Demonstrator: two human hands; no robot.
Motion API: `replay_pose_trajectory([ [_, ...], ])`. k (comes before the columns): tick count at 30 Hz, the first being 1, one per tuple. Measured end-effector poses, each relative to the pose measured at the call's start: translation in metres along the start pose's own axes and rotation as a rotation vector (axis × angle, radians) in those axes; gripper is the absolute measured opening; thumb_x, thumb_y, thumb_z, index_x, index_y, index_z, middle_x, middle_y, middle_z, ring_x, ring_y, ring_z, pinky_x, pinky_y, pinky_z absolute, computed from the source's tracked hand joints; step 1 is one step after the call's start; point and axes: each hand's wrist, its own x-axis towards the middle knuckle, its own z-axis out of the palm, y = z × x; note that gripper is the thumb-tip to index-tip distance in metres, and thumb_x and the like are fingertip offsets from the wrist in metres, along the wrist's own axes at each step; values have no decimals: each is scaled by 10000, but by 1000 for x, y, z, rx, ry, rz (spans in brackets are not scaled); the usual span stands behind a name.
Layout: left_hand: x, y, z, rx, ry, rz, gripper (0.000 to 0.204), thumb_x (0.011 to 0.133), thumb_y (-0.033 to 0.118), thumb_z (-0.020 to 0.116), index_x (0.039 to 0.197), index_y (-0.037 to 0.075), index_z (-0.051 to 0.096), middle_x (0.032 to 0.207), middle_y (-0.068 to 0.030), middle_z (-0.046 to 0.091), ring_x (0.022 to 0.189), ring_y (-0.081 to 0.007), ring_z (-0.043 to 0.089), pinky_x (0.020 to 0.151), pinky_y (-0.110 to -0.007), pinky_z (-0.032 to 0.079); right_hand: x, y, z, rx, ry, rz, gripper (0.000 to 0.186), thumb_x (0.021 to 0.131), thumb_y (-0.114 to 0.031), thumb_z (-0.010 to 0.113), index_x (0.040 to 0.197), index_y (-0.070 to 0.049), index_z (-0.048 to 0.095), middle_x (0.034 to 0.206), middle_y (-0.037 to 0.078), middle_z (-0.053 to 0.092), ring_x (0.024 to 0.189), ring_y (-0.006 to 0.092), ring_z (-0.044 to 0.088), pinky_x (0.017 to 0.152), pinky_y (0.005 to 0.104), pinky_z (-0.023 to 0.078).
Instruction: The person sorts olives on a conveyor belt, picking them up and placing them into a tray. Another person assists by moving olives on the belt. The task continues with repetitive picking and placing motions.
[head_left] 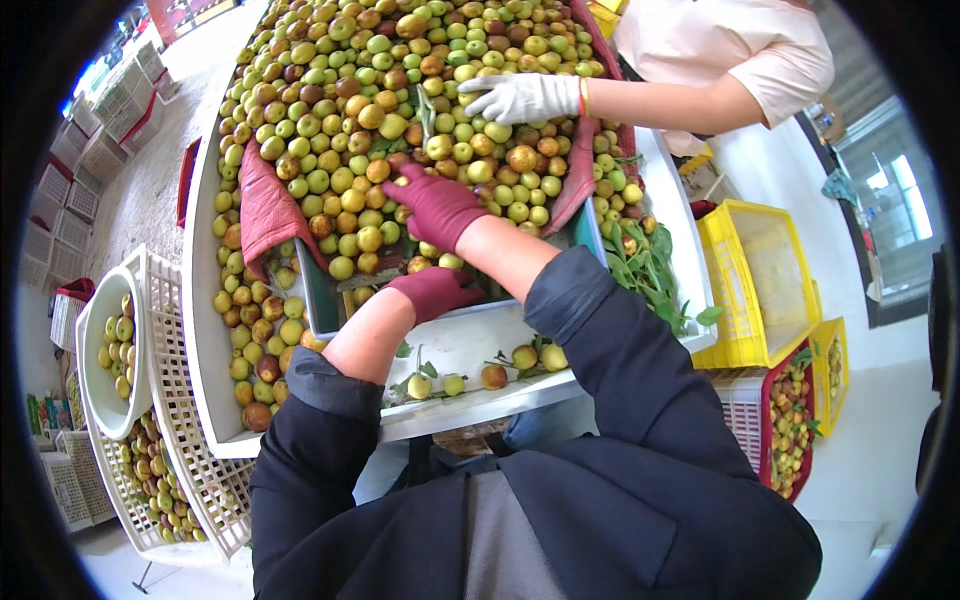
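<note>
A heap of green and brown jujubes [330, 130] fills the white-rimmed sorting table. My right hand [445, 207], in a maroon glove, reaches onto the heap with fingers apart, the fingertips on the fruit. Below it my left hand [437, 292], also gloved in maroon, is at the front opening of a blue-edged chute [318, 290]. Its fingers are partly hidden in shadow there, so what they hold does not show. Red padded cloth [270, 210] lines the heap's left edge. Several loose jujubes [493, 376] with leafy stems lie on the white tray [440, 345] nearest me.
Across the heap, a co-worker's white-gloved hand [525, 98] rests on the fruit. Leafy twigs [645, 262] lie in the right channel. Yellow crates [755, 280] and a red-rimmed crate [780, 430] stand right. On the left, a white bowl [95, 350] sits on a white crate [190, 400].
</note>
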Motion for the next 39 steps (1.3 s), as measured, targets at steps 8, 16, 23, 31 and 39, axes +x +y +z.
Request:
replay_pose_trajectory([
  [8,-15,20,-16,77,-23,-199,443,940,446,492,1109,86,686,1069,-166,679,985,-329,643,878,-406,480,-49,30,-13,395,152,-144,415,741,-78,636,1143,-178,662,1246,96,545,1051,292,587,856,365,504],
  [16,-31,47,-39,-26,680,-280,325,889,396,588,934,102,720,803,-164,680,806,-358,651,739,-429,514,-63,119,-25,-138,312,439,490,776,-192,658,1241,-138,512,1145,184,540,942,354,621,788,436,527],
  [23,-27,25,-53,421,1161,-220,552,743,282,716,1262,201,545,1270,-115,535,1148,-353,503,941,-538,386,-82,130,-21,528,411,176,520,765,-306,754,1219,-135,565,1087,149,661,955,289,655,826,349,520],
  [31,-31,14,-36,369,516,-425,861,793,386,730,1494,405,231,1595,-165,33,1408,-532,97,1021,-693,288,-151,129,-92,2091,259,164,428,892,-111,606,1285,-195,461,1105,137,609,881,264,642,659,371,553],
  [39,-35,28,-30,422,599,38,338,819,280,691,1156,257,683,1334,-246,514,1262,-459,431,1066,-493,356,-259,265,-140,-364,538,737,230,852,-267,597,1013,-104,615,863,83,672,832,273,648,756,396,526],
])
